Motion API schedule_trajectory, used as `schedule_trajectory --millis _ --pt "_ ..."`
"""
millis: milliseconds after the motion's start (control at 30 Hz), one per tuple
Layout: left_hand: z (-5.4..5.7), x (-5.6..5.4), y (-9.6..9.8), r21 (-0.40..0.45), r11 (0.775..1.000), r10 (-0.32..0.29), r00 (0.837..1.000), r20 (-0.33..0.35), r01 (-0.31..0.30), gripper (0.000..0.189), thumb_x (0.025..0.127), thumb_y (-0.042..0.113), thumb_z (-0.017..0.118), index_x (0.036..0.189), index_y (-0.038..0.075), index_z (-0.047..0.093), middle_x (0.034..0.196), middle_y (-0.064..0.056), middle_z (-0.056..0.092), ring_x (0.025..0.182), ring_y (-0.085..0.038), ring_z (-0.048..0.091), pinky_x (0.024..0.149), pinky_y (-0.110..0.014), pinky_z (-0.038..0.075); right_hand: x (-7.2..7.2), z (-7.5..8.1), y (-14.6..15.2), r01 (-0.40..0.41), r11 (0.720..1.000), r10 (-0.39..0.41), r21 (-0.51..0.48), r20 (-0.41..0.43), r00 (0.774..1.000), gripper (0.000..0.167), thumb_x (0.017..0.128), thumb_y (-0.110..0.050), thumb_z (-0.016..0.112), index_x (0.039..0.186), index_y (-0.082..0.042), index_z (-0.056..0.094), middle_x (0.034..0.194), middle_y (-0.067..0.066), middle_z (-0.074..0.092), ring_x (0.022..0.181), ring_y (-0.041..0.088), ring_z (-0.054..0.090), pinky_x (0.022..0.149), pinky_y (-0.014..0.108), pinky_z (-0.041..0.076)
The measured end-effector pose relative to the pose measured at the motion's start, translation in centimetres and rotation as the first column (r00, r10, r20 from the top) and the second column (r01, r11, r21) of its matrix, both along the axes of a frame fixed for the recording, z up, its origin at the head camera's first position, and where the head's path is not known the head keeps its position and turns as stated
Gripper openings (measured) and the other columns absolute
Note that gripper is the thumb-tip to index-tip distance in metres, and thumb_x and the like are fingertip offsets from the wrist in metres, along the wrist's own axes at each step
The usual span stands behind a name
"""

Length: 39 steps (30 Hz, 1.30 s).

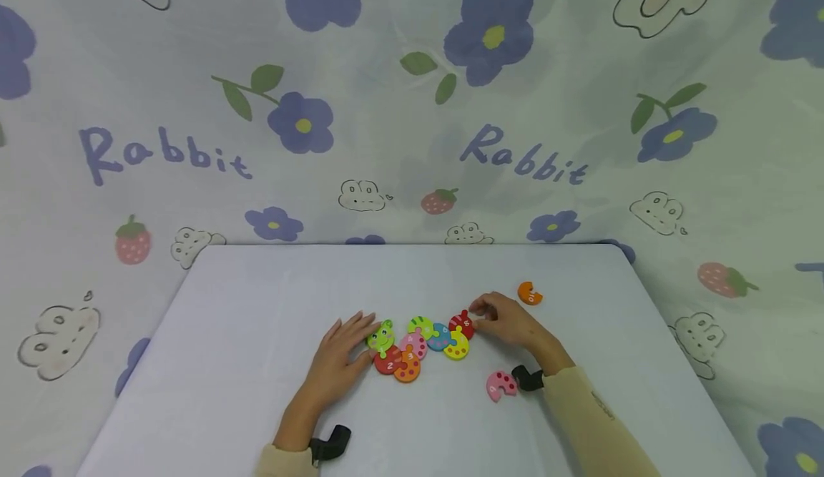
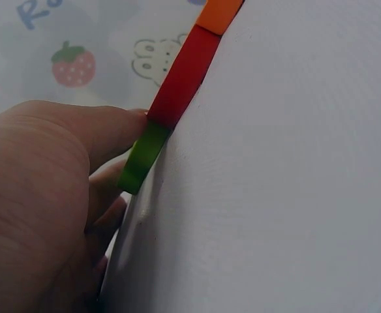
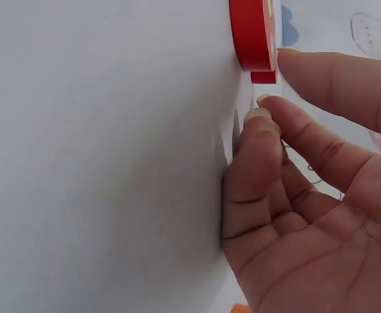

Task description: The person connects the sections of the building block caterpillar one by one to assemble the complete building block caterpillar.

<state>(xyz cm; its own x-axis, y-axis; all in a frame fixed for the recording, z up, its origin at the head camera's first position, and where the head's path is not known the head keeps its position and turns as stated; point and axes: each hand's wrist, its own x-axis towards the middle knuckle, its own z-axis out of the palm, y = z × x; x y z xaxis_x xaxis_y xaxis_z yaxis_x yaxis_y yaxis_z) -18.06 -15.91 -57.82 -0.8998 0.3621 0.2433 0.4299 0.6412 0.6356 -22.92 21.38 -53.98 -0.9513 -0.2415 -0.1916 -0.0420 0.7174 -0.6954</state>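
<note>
A caterpillar puzzle lies joined on the white table. Its smiling green head piece (image 1: pixel 382 337) is at the left, followed by a red piece marked 2 (image 1: pixel 388 361), an orange piece (image 1: pixel 407 370), then pink, light green, blue and yellow pieces, ending in a red piece (image 1: pixel 460 325). My left hand (image 1: pixel 337 362) lies beside the head, fingers extended, its thumb against the edge where green meets red in the left wrist view. At the other end, my right hand (image 1: pixel 511 320) touches the end red piece with its thumb; its other fingers bend loosely, apart from the piece in the right wrist view.
A loose pink piece (image 1: pixel 501 384) lies below the right hand, near the black wrist strap (image 1: pixel 529 378). Farther back is a loose orange piece (image 1: pixel 529 293). Behind the table (image 1: pixel 257 284) hangs a cloth (image 1: pixel 386 126) printed with flowers and rabbits.
</note>
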Motion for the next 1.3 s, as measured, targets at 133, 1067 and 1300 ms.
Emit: schedule_trajectory --millis 133,1067,1300 --pt "0.0 0.0 -0.1 0.001 1.000 0.003 1.000 0.001 -0.003 0.050 0.098 0.019 0.075 0.146 0.016 0.063 0.158 -0.004 0.051 0.152 -0.030 0.036 0.126 -0.059 0.015 0.8 0.2 0.3 0.001 1.000 -0.001 -0.005 0.014 1.000 0.023 0.099 -0.024 0.074 0.120 -0.015 0.070 0.108 -0.004 0.064 0.101 0.018 0.056 0.092 0.038 0.053" --pt "0.2 0.0 0.0 0.004 1.000 0.002 1.000 0.028 -0.002 0.051 0.098 0.020 0.075 0.147 0.016 0.062 0.159 -0.003 0.051 0.153 -0.029 0.035 0.127 -0.058 0.014 8.8 1.3 2.5 -0.221 0.974 0.220 0.042 0.033 0.975 0.047 0.088 -0.033 0.085 0.128 -0.016 0.068 0.120 -0.003 0.056 0.110 0.019 0.051 0.087 0.027 0.055" --pt "0.2 0.0 0.0 -0.002 1.000 0.007 0.999 0.033 -0.007 0.052 0.098 0.021 0.075 0.148 0.017 0.061 0.159 -0.002 0.050 0.154 -0.028 0.034 0.127 -0.057 0.013 10.4 1.3 1.7 -0.163 0.973 0.164 0.162 0.004 0.986 0.050 0.082 -0.033 0.090 0.125 -0.020 0.068 0.114 -0.004 0.055 0.103 0.015 0.052 0.085 0.031 0.058"
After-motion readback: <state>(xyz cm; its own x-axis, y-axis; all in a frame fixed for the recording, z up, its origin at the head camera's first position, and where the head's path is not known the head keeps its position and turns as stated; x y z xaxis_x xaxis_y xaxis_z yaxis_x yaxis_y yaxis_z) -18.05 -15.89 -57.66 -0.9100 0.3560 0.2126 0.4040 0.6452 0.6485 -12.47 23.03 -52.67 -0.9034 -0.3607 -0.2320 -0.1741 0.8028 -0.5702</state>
